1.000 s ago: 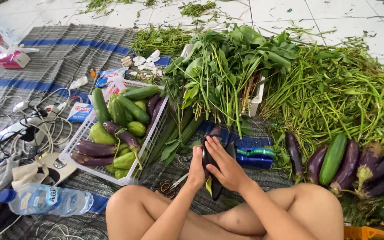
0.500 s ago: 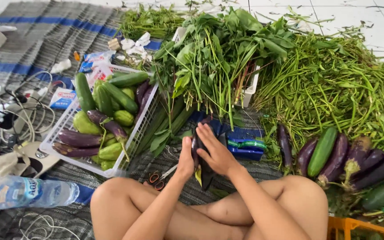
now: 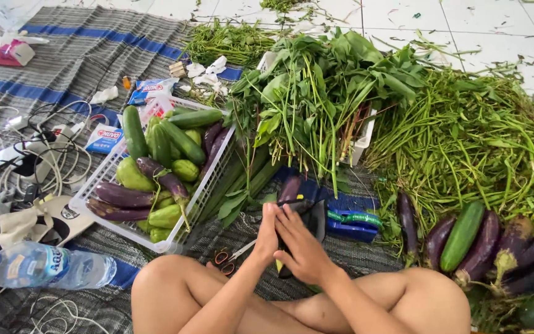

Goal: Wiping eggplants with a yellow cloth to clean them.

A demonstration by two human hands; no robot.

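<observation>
Person is sitting cross-legged on a striped grey-and-blue mat (image 3: 63,55), both hands meeting at near centre over the lap. Left hand (image 3: 266,238) is standing edge-on, fingers straight and together, pressing against the near-left side of a dark flat object (image 3: 316,219); right hand (image 3: 304,247) is lying over that object with fingers spread and loosely curled on it. How firmly either hand is gripping cannot be told; part of the object is hidden under the palms. A purple eggplant (image 3: 290,188) is lying just beyond the fingertips. Scissors (image 3: 233,256) with orange handles are lying on the mat just left of the left hand. White basket (image 3: 103,176) at left is holding cucumbers and eggplants. Leafy greens (image 3: 316,93) are piling up at far centre, long beans (image 3: 477,136) at right. More eggplants and a cucumber (image 3: 463,235) are lying at near right. Water bottle (image 3: 44,266) is lying at near left.
</observation>
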